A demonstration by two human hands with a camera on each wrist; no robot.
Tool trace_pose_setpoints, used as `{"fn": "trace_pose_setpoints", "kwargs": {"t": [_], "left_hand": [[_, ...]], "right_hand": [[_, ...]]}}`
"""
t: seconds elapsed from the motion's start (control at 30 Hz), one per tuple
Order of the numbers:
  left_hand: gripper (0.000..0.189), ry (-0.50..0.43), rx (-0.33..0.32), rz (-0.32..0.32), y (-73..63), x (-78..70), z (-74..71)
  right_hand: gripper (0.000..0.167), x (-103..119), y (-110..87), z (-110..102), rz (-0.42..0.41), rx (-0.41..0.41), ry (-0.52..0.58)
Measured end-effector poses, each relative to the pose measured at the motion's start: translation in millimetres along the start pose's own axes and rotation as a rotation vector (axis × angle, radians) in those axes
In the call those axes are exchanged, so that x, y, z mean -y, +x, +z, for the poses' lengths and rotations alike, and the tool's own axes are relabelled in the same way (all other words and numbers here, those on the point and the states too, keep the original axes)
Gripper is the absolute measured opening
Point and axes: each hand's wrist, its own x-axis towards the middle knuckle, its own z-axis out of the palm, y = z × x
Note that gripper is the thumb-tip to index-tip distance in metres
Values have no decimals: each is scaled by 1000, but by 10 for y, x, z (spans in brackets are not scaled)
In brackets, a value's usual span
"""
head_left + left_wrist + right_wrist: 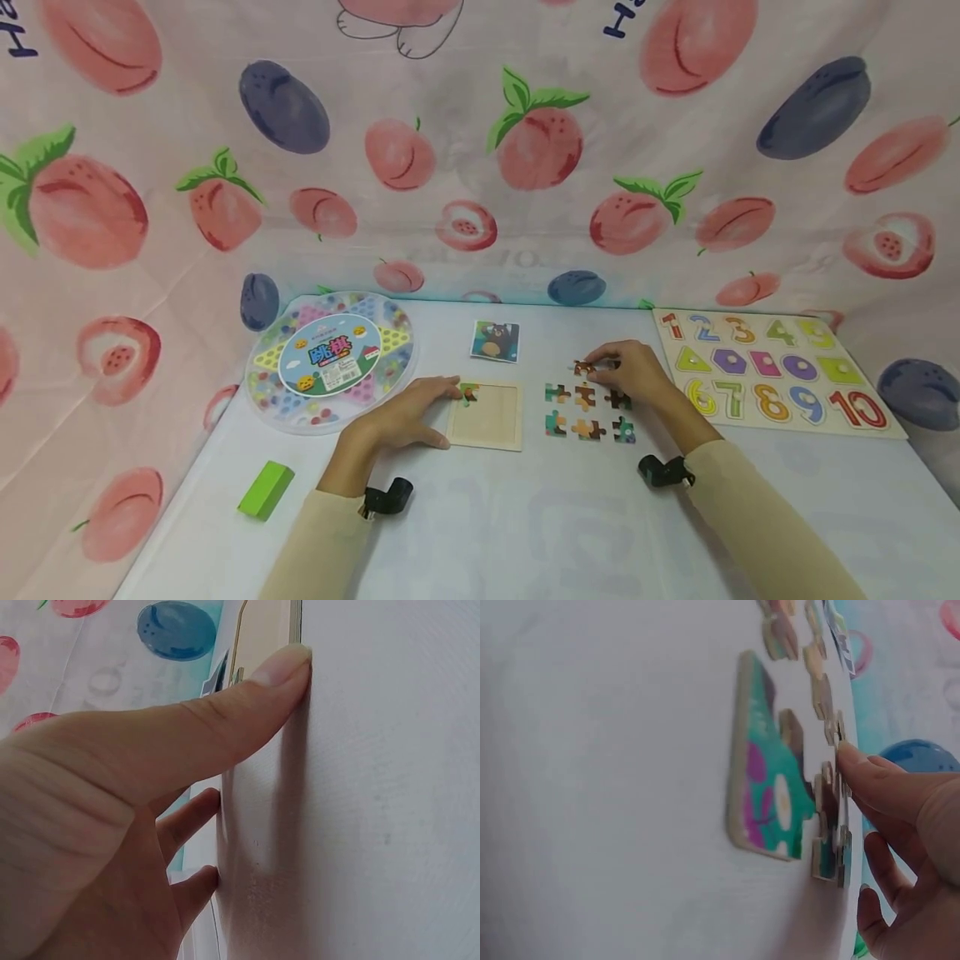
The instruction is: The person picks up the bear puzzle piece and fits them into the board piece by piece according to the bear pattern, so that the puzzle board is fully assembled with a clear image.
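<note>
At the left edge of a square wooden puzzle tray (487, 425), my left hand (401, 417) rests with thumb and index finger spread, touching the frame. The thumb (277, 671) lies along the tray's edge in the left wrist view. One jigsaw piece (470, 390) sits in the tray's upper left corner. My right hand (632, 371) pinches a brown jigsaw piece (582, 367) between thumb and index finger, at the top of the loose pieces. Below it several jigsaw pieces (585, 397) lie in rows; a green corner piece (769, 780) is nearest the right wrist camera.
A bear picture card (495, 342) lies behind the tray. To the left are a round Chinese checkers box (258, 371) and a green block (266, 490). A wooden number and shape board (795, 421) lies to the right. A fruit-patterned cloth (465, 275) hangs behind the table.
</note>
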Motion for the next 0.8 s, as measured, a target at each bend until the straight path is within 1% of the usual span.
{"fn": "trace_pose_setpoints", "kwargs": {"t": [0.17, 0.3, 0.4, 0.5, 0.67, 0.8], "left_hand": [[65, -1, 0, 0, 8, 6, 4], [66, 7, 0, -8, 0, 5, -3], [66, 19, -2, -8, -2, 4, -3], [66, 19, 1, -20, 0, 3, -3], [66, 13, -4, -15, -1, 0, 0], [67, 9, -8, -4, 2, 2, 6]], "right_hand": [[27, -2, 0, -57, -9, -4, -14], [27, 45, 4, -120, -5, -19, -16], [26, 96, 8, -151, -7, -39, 9], [27, 148, 19, -169, -33, -62, 25], [28, 225, 25, -182, -104, -90, 39], [30, 260, 15, -165, -122, -96, 86]]}}
